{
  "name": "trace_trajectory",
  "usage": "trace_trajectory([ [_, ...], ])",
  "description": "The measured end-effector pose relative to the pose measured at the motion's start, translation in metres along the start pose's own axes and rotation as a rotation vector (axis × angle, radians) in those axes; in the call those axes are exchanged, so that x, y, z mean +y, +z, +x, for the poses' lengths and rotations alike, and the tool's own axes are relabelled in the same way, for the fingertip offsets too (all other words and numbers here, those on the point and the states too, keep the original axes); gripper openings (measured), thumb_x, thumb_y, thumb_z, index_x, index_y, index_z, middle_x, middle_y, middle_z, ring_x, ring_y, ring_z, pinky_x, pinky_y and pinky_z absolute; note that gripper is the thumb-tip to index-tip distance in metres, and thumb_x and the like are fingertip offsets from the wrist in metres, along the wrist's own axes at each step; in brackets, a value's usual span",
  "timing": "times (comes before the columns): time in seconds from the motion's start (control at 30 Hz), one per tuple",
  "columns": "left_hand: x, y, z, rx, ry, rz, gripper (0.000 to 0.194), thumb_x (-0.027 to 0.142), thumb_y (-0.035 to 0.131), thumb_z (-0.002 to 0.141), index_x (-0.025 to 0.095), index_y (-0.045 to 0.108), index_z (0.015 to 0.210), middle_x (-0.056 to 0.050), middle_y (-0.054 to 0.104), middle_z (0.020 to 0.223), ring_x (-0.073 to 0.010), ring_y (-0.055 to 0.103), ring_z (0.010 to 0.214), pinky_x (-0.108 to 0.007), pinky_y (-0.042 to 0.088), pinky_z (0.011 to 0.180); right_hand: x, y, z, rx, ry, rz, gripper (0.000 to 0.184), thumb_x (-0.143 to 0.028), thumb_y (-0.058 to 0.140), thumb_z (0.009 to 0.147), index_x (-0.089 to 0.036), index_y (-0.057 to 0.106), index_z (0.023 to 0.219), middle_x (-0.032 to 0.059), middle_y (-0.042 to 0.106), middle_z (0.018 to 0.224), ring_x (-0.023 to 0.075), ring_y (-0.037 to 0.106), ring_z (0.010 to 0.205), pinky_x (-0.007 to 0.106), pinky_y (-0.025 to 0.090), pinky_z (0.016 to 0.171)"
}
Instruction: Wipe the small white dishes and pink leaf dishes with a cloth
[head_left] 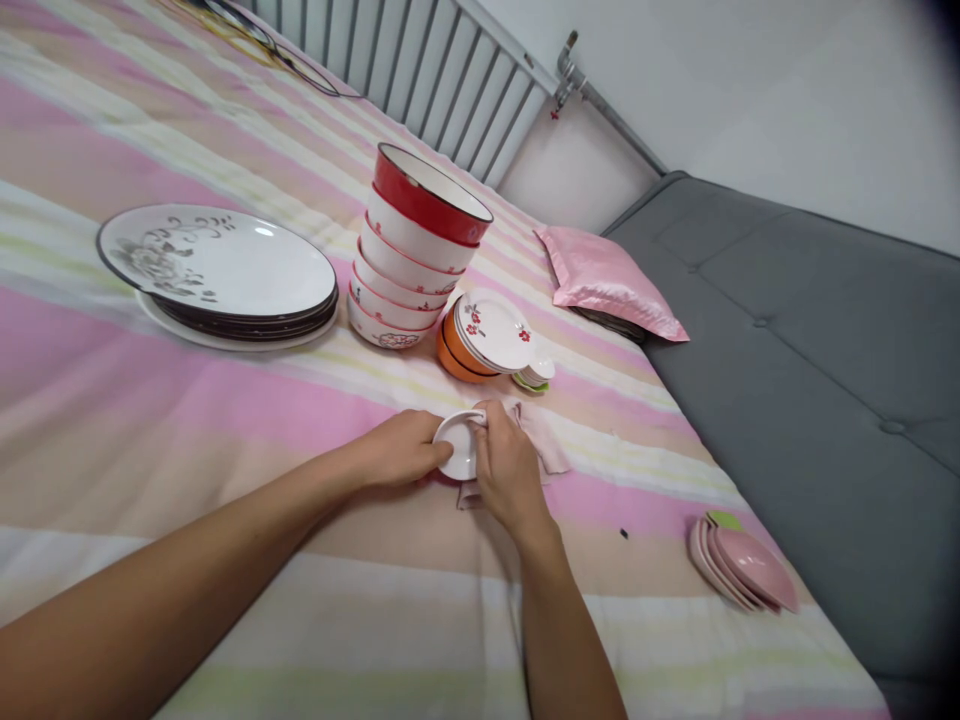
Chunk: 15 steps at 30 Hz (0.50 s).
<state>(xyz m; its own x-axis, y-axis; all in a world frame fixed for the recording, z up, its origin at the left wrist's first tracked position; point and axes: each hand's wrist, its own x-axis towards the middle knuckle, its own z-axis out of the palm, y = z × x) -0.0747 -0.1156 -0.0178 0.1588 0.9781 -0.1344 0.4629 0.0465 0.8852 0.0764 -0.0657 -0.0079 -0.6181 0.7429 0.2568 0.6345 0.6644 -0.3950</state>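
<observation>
Between my two hands is a small white dish (463, 458), tilted so its inner face shows. My left hand (411, 447) grips its left rim, thumb on the inside. My right hand (508, 462) is closed at the upper right rim, and its fingertips are partly hidden. A pale pink cloth (546, 440) lies crumpled under and behind the right hand; I cannot tell whether the fingers hold part of it. Just beyond the hands stand orange bowls (463, 358) topped with white flowered plates (495, 330), beside a small stack of little white dishes (538, 368).
A tall stack of red and white bowls (409, 255) stands behind. Large plates (232, 265) are piled at left. Pink dishes (750, 565) lie at right near the bed edge, by a grey headboard (810, 330). A pink pillow (607, 280) lies farther back on the striped sheet (337, 620).
</observation>
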Motion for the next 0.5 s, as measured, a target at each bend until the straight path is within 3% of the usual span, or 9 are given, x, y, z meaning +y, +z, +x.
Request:
trace_trajectory([
  [0.1, 0.0, 0.004, 0.002, 0.095, 0.011, -0.09, 0.018, 0.03, 0.041, 0.076, 0.017, 0.051, 0.07, 0.001, 0.054, 0.055, -0.0146, 0.051, 0.052, -0.023, 0.035, 0.051, 0.002, 0.005, 0.002, 0.125, 0.103, 0.12, 0.017, -0.024, 0.031, 0.089, -0.02, 0.048, 0.092, 0.0043, 0.06, 0.082, 0.02, 0.055, 0.074, 0.028, 0.035, 0.063],
  [0.27, 0.004, 0.012, 0.001, 0.135, 0.042, -0.185, 0.027, 0.039, 0.038, 0.081, 0.016, 0.052, 0.075, 0.0, 0.053, 0.062, -0.0147, 0.05, 0.055, -0.023, 0.035, 0.051, 0.001, 0.01, 0.003, 0.263, 0.245, 0.236, 0.014, -0.028, 0.033, 0.089, -0.02, 0.045, 0.085, 0.0031, 0.058, 0.077, 0.0187, 0.053, 0.072, 0.028, 0.037, 0.063],
  [0.5, 0.007, 0.01, -0.001, 0.221, 0.111, 0.031, 0.017, 0.024, 0.037, 0.075, 0.017, 0.048, 0.064, -0.001, 0.053, 0.065, -0.0157, 0.047, 0.062, -0.024, 0.034, 0.057, -0.001, 0.011, 0.002, 0.2, 0.19, 0.237, 0.015, -0.028, 0.032, 0.09, -0.02, 0.045, 0.088, 0.003, 0.059, 0.077, 0.0185, 0.054, 0.07, 0.027, 0.036, 0.062],
])
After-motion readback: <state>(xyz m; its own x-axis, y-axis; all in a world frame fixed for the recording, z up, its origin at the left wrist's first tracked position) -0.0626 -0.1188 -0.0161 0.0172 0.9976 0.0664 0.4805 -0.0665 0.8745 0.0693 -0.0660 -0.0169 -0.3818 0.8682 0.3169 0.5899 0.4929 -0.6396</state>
